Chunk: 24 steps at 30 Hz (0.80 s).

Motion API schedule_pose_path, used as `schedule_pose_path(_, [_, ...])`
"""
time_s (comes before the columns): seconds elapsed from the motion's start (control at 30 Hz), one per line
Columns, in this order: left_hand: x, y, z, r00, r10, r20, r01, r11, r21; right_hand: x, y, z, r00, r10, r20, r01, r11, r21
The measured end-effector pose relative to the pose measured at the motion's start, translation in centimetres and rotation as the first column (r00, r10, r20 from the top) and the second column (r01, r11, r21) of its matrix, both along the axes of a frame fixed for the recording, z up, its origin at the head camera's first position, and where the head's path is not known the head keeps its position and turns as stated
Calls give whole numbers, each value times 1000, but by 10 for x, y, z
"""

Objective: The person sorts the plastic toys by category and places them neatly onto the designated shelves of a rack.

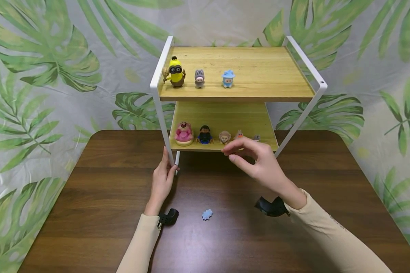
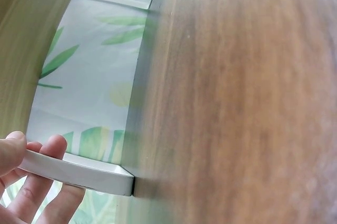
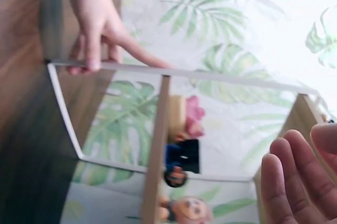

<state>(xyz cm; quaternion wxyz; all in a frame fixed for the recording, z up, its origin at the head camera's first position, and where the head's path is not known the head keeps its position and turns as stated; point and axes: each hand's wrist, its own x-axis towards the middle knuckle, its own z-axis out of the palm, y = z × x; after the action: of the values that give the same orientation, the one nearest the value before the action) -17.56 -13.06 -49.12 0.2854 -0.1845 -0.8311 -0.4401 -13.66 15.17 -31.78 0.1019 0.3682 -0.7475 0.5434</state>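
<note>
My left hand (image 1: pixel 162 181) grips the lower left leg of a two-tier shelf; in the left wrist view its fingers (image 2: pixel 55 148) and thumb lie around the white metal frame (image 2: pixel 79 174). My right hand (image 1: pixel 256 163) is in front of the lower board (image 1: pixel 222 113), fingers bent and thumb apart, with nothing visible between them. Behind it, partly covered, are an orange-and-white figure (image 1: pixel 239 134) and a small grey figure (image 1: pixel 256 138). Further left on that board stand a pink bear (image 1: pixel 183 133), a dark-haired figure (image 1: pixel 204 135) and a beige fluffy figure (image 1: pixel 224 137).
The upper board (image 1: pixel 266 72) carries a yellow minion figure (image 1: pixel 176 74), a grey hooded figure (image 1: pixel 199 79) and a blue-hatted figure (image 1: pixel 228 79). A small light-blue piece (image 1: pixel 207 214) lies on the brown table (image 1: pixel 99 204). Leaf-patterned cloth (image 1: pixel 123 49) hangs behind.
</note>
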Motion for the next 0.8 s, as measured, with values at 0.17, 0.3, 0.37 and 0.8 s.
schedule_pose_path(0.17, [0,0,1,1000,0,-7,0,1000,0,2,-3,-15,999,37,7,-37,998,45])
schedule_pose_path(0.3, [1,0,1,1000,-2,-10,2,1000,0,3,-5,-23,998,53,33,-56,996,73])
schedule_pose_path(0.37, [1,0,1,1000,-1,-11,1,1000,2,4,-6,-26,997,62,48,-66,994,84])
schedule_pose_path(0.8, [1,0,1,1000,6,-15,-6,1000,-5,10,-11,-61,993,95,77,-106,983,152])
